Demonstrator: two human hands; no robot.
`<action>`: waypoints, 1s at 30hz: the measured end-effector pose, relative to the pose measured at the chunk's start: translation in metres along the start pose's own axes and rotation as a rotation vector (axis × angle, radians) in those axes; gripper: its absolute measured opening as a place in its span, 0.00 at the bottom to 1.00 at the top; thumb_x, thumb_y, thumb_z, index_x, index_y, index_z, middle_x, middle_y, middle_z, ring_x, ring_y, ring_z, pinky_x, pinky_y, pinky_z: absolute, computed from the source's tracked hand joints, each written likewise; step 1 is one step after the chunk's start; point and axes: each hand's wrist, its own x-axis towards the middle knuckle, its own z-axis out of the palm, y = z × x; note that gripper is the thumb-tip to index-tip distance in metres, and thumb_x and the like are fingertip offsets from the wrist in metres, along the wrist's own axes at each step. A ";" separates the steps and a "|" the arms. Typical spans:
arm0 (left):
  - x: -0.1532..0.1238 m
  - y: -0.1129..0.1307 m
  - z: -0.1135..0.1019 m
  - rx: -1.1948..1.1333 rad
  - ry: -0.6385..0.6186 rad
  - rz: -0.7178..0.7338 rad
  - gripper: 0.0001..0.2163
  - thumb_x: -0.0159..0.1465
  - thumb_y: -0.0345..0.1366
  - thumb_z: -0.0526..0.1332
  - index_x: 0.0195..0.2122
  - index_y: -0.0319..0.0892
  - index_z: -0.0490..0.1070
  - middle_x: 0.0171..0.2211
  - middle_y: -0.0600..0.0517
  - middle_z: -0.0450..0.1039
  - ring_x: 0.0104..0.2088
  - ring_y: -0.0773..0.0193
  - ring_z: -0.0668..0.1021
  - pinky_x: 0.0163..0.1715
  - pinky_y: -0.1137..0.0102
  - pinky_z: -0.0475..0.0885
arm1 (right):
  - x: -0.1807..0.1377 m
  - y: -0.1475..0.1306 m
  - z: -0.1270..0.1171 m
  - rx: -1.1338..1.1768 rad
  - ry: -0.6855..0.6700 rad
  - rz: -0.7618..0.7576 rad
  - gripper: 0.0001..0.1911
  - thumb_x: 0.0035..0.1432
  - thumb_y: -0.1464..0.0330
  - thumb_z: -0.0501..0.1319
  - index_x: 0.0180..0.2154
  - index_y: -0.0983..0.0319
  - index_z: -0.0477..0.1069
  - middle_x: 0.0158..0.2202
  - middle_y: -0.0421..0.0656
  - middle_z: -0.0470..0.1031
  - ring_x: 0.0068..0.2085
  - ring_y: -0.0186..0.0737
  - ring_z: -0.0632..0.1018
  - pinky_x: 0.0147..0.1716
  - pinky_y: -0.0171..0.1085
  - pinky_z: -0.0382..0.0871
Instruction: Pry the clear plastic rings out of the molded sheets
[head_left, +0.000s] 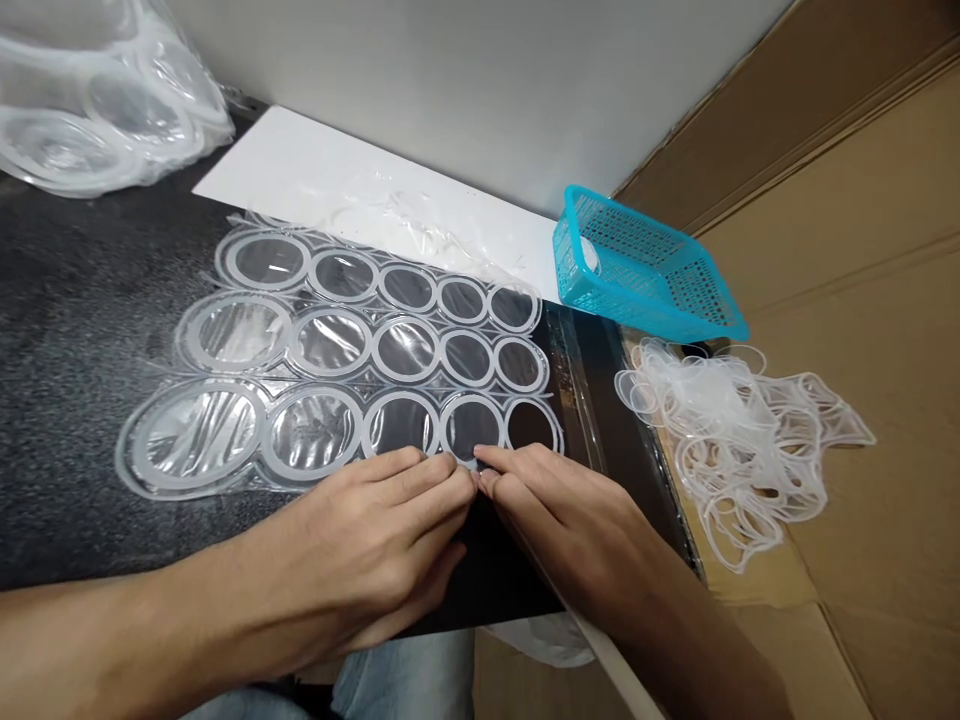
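Note:
A clear plastic sheet of round translucent rings [409, 375] lies on the black tabletop, its rings set out in rows. My left hand [394, 525] is closed at the sheet's near edge, with its fingertips by the front-row rings. Close against it, my right hand [566, 505] pinches the same edge with thumb and fingers. The fingertips of both hands meet below the fourth ring of the front row. The rightmost ring of that row frames a darker opening. The exact bit of plastic between my fingers is mostly hidden.
A blue perforated basket [652, 325] with a whitish round piece inside stands at the back right. Tangled clear scrap [739, 430] lies on cardboard [862, 300] to the right. A bag of large rings [105, 110] sits back left; a white board [300, 165] lies behind the sheet.

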 end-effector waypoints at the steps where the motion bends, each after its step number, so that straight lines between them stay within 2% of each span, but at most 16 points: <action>1: 0.000 0.000 0.000 -0.014 -0.007 -0.006 0.10 0.73 0.27 0.56 0.43 0.34 0.78 0.42 0.45 0.80 0.42 0.57 0.81 0.43 0.63 0.77 | 0.000 -0.001 0.000 -0.003 0.011 -0.010 0.15 0.75 0.76 0.47 0.44 0.63 0.72 0.48 0.53 0.83 0.43 0.47 0.84 0.43 0.45 0.82; 7: 0.002 -0.002 -0.003 -0.039 -0.026 -0.005 0.10 0.73 0.27 0.56 0.45 0.33 0.77 0.42 0.45 0.80 0.39 0.57 0.81 0.41 0.63 0.77 | 0.005 0.001 0.003 -0.053 0.040 -0.014 0.17 0.75 0.76 0.46 0.41 0.62 0.72 0.43 0.50 0.83 0.39 0.44 0.83 0.39 0.41 0.79; 12: 0.000 -0.001 0.000 -0.073 -0.019 -0.022 0.09 0.72 0.26 0.57 0.47 0.32 0.77 0.42 0.45 0.80 0.40 0.56 0.80 0.41 0.61 0.77 | 0.007 0.004 0.013 -0.086 0.081 0.038 0.15 0.75 0.76 0.48 0.40 0.63 0.72 0.45 0.51 0.83 0.41 0.46 0.83 0.41 0.42 0.78; 17: -0.002 0.000 0.001 -0.077 -0.014 -0.030 0.09 0.72 0.26 0.57 0.49 0.32 0.76 0.42 0.45 0.80 0.40 0.55 0.80 0.39 0.60 0.77 | 0.012 0.011 0.017 0.052 0.165 0.151 0.11 0.73 0.77 0.54 0.42 0.59 0.73 0.44 0.46 0.82 0.45 0.41 0.83 0.46 0.37 0.77; 22: -0.003 -0.002 -0.002 -0.101 -0.040 -0.030 0.10 0.73 0.26 0.57 0.52 0.31 0.75 0.43 0.46 0.80 0.42 0.55 0.81 0.41 0.61 0.77 | 0.025 0.021 -0.001 0.206 0.334 0.264 0.13 0.73 0.76 0.58 0.52 0.58 0.75 0.47 0.44 0.82 0.47 0.40 0.83 0.50 0.37 0.77; 26: -0.002 -0.001 -0.004 -0.094 -0.066 -0.027 0.11 0.74 0.27 0.57 0.53 0.32 0.75 0.45 0.46 0.80 0.43 0.56 0.81 0.42 0.61 0.77 | 0.041 0.032 -0.010 0.313 0.425 0.397 0.08 0.72 0.71 0.62 0.47 0.57 0.79 0.45 0.43 0.83 0.44 0.42 0.83 0.46 0.40 0.78; 30: -0.002 0.000 -0.004 -0.096 -0.082 -0.033 0.11 0.74 0.28 0.57 0.53 0.32 0.75 0.46 0.46 0.80 0.44 0.56 0.81 0.44 0.61 0.77 | 0.059 0.046 -0.013 0.463 0.517 0.512 0.05 0.67 0.70 0.67 0.43 0.57 0.81 0.40 0.40 0.84 0.39 0.41 0.83 0.39 0.39 0.78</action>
